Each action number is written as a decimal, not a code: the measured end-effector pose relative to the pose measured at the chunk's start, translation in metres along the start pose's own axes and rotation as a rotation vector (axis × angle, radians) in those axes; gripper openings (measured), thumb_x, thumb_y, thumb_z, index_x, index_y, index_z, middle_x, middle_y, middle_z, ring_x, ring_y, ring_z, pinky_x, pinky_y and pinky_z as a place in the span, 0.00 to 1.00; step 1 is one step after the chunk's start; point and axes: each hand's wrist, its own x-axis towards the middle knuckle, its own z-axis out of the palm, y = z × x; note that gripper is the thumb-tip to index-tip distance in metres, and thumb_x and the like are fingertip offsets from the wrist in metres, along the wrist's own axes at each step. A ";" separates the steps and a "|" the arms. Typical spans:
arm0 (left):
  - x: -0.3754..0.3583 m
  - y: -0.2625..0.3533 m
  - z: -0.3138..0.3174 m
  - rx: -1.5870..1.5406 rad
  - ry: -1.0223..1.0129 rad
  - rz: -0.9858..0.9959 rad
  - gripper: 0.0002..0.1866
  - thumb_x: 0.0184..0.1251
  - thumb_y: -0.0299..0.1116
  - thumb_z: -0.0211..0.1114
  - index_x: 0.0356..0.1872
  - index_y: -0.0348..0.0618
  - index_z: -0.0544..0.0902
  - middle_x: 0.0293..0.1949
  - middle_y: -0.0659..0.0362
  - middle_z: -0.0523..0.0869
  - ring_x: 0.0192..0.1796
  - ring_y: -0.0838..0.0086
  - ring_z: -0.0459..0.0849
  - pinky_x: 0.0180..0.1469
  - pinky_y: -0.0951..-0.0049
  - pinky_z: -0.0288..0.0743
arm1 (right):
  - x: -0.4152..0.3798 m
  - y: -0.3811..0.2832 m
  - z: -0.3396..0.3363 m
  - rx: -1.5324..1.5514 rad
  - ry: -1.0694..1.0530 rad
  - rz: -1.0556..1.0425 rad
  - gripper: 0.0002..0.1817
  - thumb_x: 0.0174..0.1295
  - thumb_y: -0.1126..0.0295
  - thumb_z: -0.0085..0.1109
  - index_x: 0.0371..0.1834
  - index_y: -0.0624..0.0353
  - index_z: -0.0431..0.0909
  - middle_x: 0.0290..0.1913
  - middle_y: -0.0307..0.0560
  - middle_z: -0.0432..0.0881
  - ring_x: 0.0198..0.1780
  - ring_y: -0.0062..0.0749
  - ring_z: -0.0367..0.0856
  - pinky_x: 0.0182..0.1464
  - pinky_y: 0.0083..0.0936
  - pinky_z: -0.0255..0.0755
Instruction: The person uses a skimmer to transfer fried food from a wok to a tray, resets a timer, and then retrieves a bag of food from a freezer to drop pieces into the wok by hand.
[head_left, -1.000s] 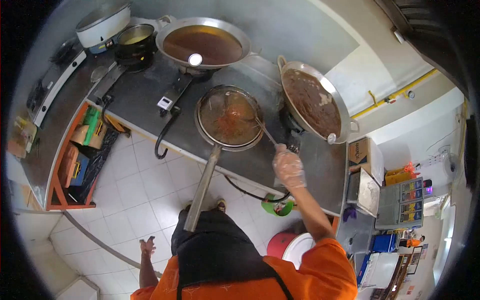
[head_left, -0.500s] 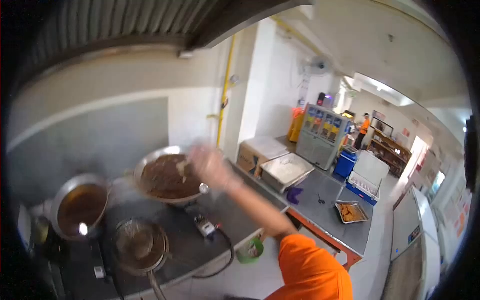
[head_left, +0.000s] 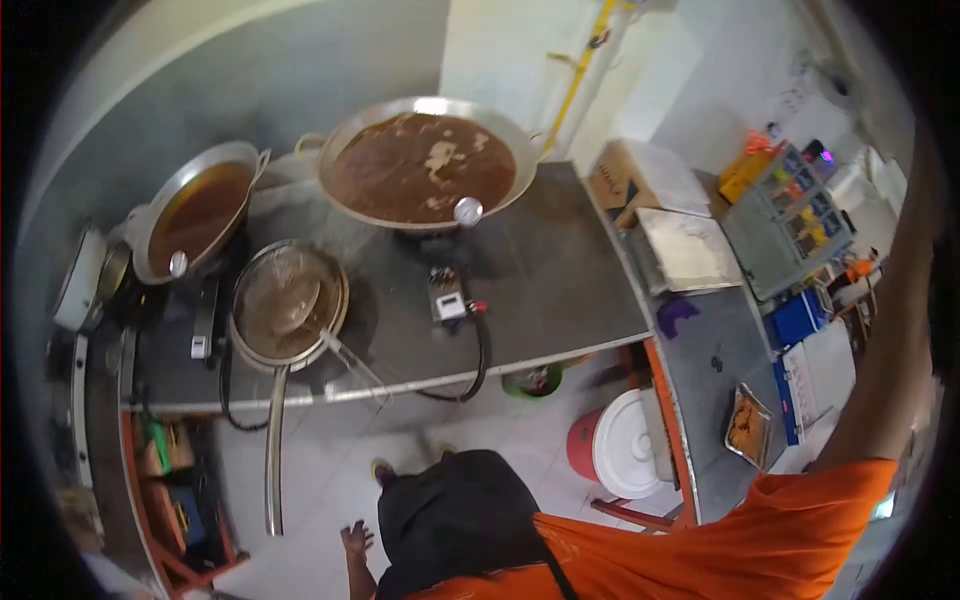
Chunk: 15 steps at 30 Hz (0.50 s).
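Observation:
My left hand (head_left: 356,538) hangs low beside my black apron (head_left: 450,520), its fingers apart and nothing in them. My right arm is raised along the right edge of the view, and its hand is out of sight. A large wok (head_left: 345,205) of brown oil stands at the back of the dark counter, with pale pieces of batter (head_left: 441,156) floating in it and a round dial thermometer (head_left: 468,211) at its rim. A long-handled strainer (head_left: 275,440) rests over a pot in front, a smaller ladle-shaped skimmer (head_left: 345,350) lying across it.
At the left is a second wok (head_left: 215,157) of oil with its own dial. The right-hand table holds a metal tray (head_left: 690,250) of white powder, a purple cloth-like item (head_left: 676,316) and a foil tray (head_left: 750,425) of fried food. A white-lidded bucket (head_left: 632,445) stands beneath.
My right hand has left the large wok and swung up and right, out of view. The view has tilted down, bringing my left hand and apron in. Pale pieces now float in the oil.

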 end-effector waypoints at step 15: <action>-0.120 -0.087 -0.007 -0.008 0.259 -0.153 0.31 0.63 0.38 0.62 0.61 0.40 0.56 0.34 0.51 0.80 0.28 0.68 0.81 0.25 0.68 0.73 | -0.616 -0.512 -0.207 0.974 -1.661 0.517 0.20 0.63 0.57 0.49 0.30 0.65 0.79 0.34 0.64 0.81 0.41 0.58 0.80 0.45 0.46 0.73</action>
